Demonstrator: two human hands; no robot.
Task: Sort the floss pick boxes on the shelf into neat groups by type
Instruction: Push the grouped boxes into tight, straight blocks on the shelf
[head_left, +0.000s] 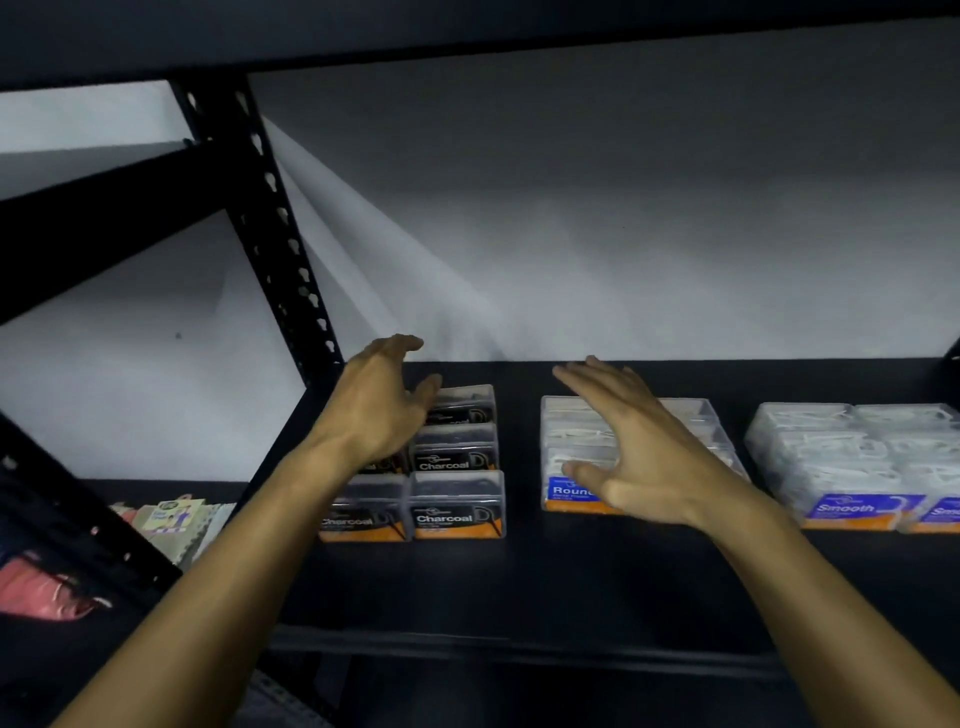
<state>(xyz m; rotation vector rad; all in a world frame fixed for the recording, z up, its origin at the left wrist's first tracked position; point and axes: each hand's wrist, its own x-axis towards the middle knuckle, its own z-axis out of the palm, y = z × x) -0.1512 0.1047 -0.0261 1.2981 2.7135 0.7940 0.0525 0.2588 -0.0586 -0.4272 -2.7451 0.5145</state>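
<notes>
Three groups of clear floss pick boxes stand on the black shelf (519, 577). The black "Charcoal" boxes (457, 499) sit on the left in two columns. White "Round" boxes (566, 441) fill the middle. White "Smooth" boxes (852, 467) are on the right, cut off by the frame edge. My left hand (382, 400) hovers over the rear left of the Charcoal group, fingers apart, holding nothing. Spread flat, my right hand (634, 441) lies over the Round group and hides most of it.
A black perforated upright post (275, 223) rises at the shelf's left end, with a diagonal brace lower left. A white wall lies behind. Beyond the post, packets (171, 525) and pink bags (41, 592) lie on a neighbouring surface.
</notes>
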